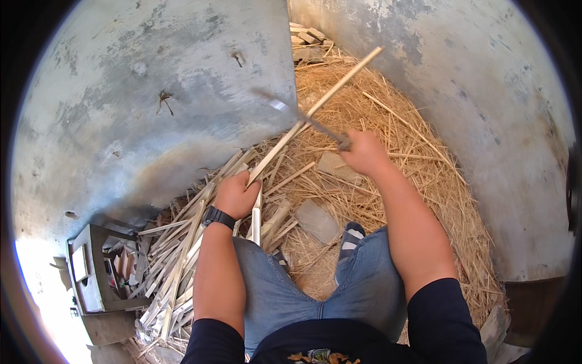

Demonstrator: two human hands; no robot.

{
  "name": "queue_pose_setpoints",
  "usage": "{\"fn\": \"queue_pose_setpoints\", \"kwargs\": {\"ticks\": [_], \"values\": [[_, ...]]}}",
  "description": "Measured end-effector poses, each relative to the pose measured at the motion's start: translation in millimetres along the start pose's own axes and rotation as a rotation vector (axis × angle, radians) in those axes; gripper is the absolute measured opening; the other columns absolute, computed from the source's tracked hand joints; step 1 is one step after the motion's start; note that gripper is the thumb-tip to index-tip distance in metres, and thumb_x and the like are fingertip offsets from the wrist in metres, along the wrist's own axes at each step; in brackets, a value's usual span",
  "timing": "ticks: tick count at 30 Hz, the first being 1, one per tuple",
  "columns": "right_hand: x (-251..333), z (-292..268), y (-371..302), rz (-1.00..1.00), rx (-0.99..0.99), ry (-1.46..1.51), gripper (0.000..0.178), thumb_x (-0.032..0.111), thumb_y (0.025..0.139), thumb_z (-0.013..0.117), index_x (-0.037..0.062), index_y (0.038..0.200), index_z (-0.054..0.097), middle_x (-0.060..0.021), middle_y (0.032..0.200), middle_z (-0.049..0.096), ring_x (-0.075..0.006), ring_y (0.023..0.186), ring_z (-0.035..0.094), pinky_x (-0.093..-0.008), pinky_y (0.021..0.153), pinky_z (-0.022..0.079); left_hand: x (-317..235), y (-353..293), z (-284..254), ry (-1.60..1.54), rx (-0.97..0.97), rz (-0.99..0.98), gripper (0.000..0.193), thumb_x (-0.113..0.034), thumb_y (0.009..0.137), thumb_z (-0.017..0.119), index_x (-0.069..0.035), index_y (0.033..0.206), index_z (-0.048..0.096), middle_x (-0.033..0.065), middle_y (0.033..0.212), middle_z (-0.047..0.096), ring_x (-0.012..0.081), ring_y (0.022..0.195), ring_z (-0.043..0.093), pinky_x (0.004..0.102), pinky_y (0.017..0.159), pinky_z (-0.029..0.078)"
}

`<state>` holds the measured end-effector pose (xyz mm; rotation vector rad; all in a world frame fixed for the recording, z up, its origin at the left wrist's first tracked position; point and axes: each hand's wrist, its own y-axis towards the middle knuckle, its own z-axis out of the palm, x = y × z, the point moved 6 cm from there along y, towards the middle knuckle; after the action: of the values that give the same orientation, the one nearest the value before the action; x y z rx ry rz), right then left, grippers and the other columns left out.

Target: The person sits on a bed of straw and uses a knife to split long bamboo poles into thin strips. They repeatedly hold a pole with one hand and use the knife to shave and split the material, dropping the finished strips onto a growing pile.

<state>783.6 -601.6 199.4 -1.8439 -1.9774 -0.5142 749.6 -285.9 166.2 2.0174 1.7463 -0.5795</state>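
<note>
My left hand (235,195), with a black watch on its wrist, is closed around the lower end of a long pale strip (345,80) that looks like split bamboo. The strip slants up and away to the right. In my right hand (367,153) is the handle of a long knife (324,129). Its blade crosses the strip around mid-length and points to the upper left, its tip smeared by motion. Whether the edge touches the strip I cannot tell.
Straw-like shavings (418,164) cover the floor. A pile of split strips (176,267) lies at left, beside an open wooden box (94,267). Flat stone pieces (316,221) rest before my feet. Grey walls (151,91) stand left and right, and bricks (309,37) lie at the back.
</note>
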Motion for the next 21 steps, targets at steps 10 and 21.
{"fn": "queue_pose_setpoints", "kwargs": {"ticks": [10, 21], "values": [[-63.3, -9.2, 4.3, 0.173, -0.202, 0.274, 0.023, 0.02, 0.087, 0.065, 0.0101, 0.107, 0.069, -0.017, 0.091, 0.072, -0.0319, 0.087, 0.071, -0.0443, 0.079, 0.056, -3.6, -5.5, -11.0, 0.11, -0.047, 0.005, 0.034, -0.035, 0.09, 0.061, -0.002, 0.083, 0.06, 0.0251, 0.079, 0.064, 0.046, 0.078, 0.062, 0.0524, 0.069, 0.048], [-120.9, -30.7, -1.3, 0.597, -0.244, 0.525, 0.035, 0.022, 0.086, 0.073, 0.0031, 0.115, 0.066, -0.0151, 0.104, 0.072, -0.0267, 0.099, 0.069, -0.0405, 0.087, 0.054, -13.1, -10.9, -27.4, 0.255, -0.118, 0.105, 0.022, -0.028, 0.081, 0.065, -0.007, 0.082, 0.058, 0.0191, 0.077, 0.065, 0.0426, 0.076, 0.063, 0.0533, 0.069, 0.05]]}}
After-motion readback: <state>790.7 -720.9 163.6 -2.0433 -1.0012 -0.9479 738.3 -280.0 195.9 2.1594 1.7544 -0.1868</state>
